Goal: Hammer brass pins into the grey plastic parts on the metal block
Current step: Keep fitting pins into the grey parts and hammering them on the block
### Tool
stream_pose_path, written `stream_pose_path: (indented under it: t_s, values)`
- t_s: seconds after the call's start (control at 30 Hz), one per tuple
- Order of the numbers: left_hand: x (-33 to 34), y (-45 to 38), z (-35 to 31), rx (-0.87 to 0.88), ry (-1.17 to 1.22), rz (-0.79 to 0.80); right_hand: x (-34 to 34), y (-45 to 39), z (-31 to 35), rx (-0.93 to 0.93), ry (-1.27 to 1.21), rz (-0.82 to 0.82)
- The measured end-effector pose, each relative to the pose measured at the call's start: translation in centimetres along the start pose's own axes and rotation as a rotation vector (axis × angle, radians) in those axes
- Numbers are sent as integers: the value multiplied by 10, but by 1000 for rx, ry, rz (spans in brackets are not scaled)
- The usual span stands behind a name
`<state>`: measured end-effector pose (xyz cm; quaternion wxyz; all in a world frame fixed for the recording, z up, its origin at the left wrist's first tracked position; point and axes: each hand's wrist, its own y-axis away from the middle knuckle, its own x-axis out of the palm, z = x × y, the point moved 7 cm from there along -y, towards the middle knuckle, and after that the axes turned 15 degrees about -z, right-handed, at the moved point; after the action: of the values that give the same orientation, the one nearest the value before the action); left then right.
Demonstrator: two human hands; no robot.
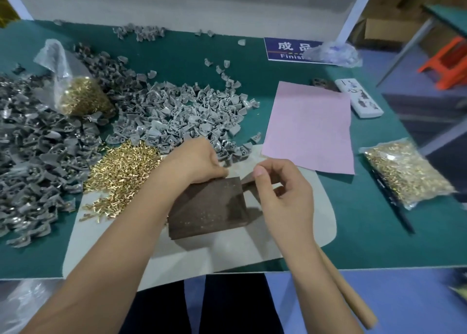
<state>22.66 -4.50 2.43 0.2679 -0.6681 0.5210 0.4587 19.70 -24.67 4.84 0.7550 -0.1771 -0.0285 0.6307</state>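
Fingers of your left hand [202,161] curl at the far edge of the metal block [209,207], apparently seating a part; your right hand [283,189] holds the hammer [346,293]. Brass pins [121,171] lie heaped just left, within reach.

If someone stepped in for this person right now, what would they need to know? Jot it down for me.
Left hand: fingers curled at the far edge of the metal block; whether it holds a part or pin is hidden.
Right hand: grips the hammer, its wooden handle running back under the wrist, head at the block's right edge.
Supplies: loose brass pins left of the block, light grey plastic parts behind it, sealed pin bag far right.
Done: the darker pile at left shows brass glints, possibly finished pieces.
Left: most grey parts remain; no part is visible on the block.
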Motion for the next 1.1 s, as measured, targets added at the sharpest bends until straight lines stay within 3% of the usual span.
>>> stream_pose_path:
  t_s: [0.17, 0.23, 0.4, 0.63, 0.77, 1.1]
  values:
    - [-33, 50, -4, 175, 358, -326, -3, 5, 2, -6, -3, 27]
    - [-35, 79, 3, 233, 425, -374, -3, 10, 2, -6, -14, 37]
    - [-28, 124, 17, 403, 339, -372, 13, 27, 7, -63, -1, 133]
    - [-28, 136, 32, 246, 319, -373, 17, 37, 9, -119, 51, 177]
    - [-33, 138, 17, 310, 196, -391, 16, 39, 11, -111, 62, 191]
    - [-34, 121, 12, 389, 131, -220, 18, 40, 16, -122, 87, 226]
